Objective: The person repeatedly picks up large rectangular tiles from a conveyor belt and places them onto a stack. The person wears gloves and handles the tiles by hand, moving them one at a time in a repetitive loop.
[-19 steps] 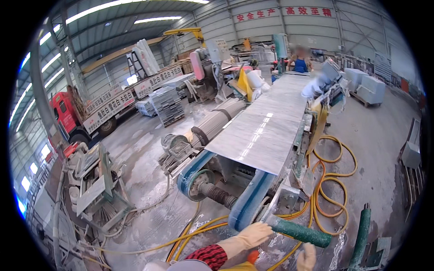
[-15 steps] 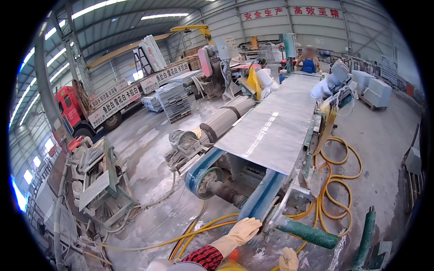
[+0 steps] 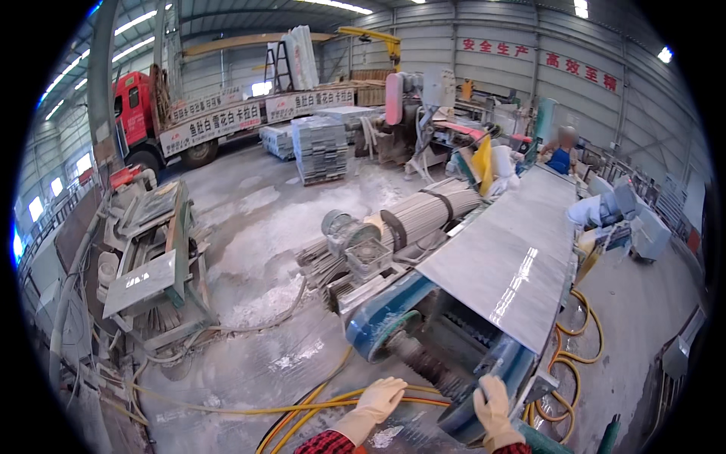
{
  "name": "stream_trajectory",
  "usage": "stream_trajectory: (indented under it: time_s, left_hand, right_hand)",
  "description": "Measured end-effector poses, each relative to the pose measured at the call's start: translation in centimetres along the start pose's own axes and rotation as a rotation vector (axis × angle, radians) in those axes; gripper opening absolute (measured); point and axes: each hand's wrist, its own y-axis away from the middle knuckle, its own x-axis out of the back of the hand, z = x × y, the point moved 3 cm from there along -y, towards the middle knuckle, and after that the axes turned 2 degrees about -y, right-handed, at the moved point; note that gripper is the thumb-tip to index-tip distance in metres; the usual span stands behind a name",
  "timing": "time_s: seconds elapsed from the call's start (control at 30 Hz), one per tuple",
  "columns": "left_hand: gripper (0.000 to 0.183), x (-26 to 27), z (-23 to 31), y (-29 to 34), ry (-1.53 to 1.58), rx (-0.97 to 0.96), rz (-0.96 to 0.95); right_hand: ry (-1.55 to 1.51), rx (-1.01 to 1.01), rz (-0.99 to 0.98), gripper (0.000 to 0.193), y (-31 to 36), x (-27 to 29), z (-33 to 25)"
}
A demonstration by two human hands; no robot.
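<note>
Red paint picks out a truck at far left; along its white side boards run bold black characters, with smaller marks I can't make out. Nearer, a metal stand carries a tilted flat piece, and stacked grey stone sits past it on the floor.

Then come the person's gloved hands, low in front. The left hand reaches out over yellow hoses, fingers extended, its grip slack with nothing in it; whether it touches a hose I can't tell. Beyond it lies a strapped bundle of pale strips beside a motor.

Right of that, a polished grey slab lies flat on the conveyor, its long axis running away from the person and slanting rightward. It is ahead of both hands, forward and rightward from the left one. The right hand is nearer, at the end of the blue belt, just short of the slab's near edge, its grip empty and loose, on or barely above the belt.

Large red characters cross the back wall; below, a co-worker in a blue apron stands at the slab's far end.
</note>
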Motion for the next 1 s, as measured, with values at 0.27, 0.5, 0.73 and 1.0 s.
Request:
stream_trajectory:
  time_s: [0.27,0.5,0.73,1.0]
  left_hand:
    - [0.024,6.7,-10.4,1.0,-0.089,0.177,0.052]
    - [0.022,9.1,-10.7,-5.1,-0.103,0.113,0.077]
    - [0.026,9.4,-12.3,-13.6,-0.121,-0.071,0.008]
    - [0.036,6.1,-16.2,-23.5,-0.095,-0.027,-0.114]
  right_hand:
    - [0.386,-0.279,-0.145,0.034,-2.8,-7.8,7.6]
    - [0.361,-0.354,-0.164,0.039,-2.2,-7.5,7.8]
    - [0.327,-0.425,-0.204,0.043,-2.1,-6.9,7.5]
    - [0.36,-0.417,0.089,0.043,-4.3,-4.8,12.3]
